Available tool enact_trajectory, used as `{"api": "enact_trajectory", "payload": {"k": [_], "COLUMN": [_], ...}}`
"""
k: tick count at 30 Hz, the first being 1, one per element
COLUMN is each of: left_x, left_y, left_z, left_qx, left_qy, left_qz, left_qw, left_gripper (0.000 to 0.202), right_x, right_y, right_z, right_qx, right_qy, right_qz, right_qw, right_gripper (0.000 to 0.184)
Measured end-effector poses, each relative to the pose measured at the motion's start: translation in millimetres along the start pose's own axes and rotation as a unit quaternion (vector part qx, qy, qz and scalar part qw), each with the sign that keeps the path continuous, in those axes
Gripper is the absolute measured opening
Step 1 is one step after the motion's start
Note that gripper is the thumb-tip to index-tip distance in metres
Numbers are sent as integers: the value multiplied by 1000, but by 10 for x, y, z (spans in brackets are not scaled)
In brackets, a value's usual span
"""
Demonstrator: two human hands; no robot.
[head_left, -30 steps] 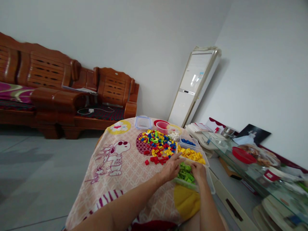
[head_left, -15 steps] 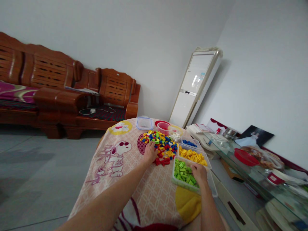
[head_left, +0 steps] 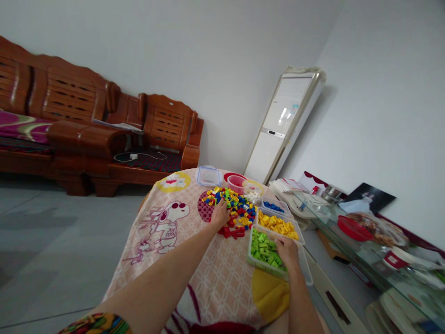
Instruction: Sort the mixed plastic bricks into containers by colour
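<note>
My left hand (head_left: 220,215) reaches into a mixed pile of small plastic building bricks (head_left: 239,204) in yellow, blue, red and green. Its fingers are drawn together at the pile's near left side, and a green brick (head_left: 227,191) shows just past the fingertips. Whether anything is pinched there is hidden. My right hand (head_left: 288,251) rests over the right side of a clear box of green bricks (head_left: 264,248). Those fingers are curled closed, and their tips point down at the bricks; what they hold, if anything, cannot be made out. Red bricks (head_left: 233,232) lie beside my left wrist.
Behind the green bricks stand clear boxes of yellow bricks (head_left: 277,225) and blue bricks (head_left: 273,207). White bricks (head_left: 253,195), a pink round tub (head_left: 236,182) and a blue-rimmed lid (head_left: 208,176) sit farther back. A cluttered glass shelf (head_left: 351,241) runs along the right.
My left hand has shifted slightly up and right at the pile. My right hand stays over the green bricks. The view has tilted a little.
</note>
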State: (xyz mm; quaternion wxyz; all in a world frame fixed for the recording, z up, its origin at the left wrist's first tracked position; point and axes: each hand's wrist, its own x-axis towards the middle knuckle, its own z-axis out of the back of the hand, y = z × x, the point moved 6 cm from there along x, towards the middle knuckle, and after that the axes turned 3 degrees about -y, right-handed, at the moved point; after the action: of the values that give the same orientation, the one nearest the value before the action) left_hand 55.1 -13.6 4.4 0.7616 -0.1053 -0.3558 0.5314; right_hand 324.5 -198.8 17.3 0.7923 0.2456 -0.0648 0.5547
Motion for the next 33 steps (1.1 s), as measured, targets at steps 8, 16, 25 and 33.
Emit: {"api": "enact_trajectory", "payload": {"k": [8,16,25,33], "left_x": [-25,-33,19,0], "left_y": [-57,-60,97,56], "left_z": [97,196,149,202], "left_qx": [-2,21,18,19], "left_qy": [-17,-22,0,-4], "left_qz": [-1,31,70,72], "left_qw": [1000,999,997,997], "left_gripper": [37,26,18,14], "right_x": [-15,-20,-34,-34], "right_y": [40,50,57,50], "right_z": [32,35,26,10], "right_qx": [-4,-9,-5,-4], "right_qy": [3,6,3,10], "right_qz": [5,3,8,4], "right_qw": [1000,1000,1000,1000], "right_gripper": [27,28,29,30]}}
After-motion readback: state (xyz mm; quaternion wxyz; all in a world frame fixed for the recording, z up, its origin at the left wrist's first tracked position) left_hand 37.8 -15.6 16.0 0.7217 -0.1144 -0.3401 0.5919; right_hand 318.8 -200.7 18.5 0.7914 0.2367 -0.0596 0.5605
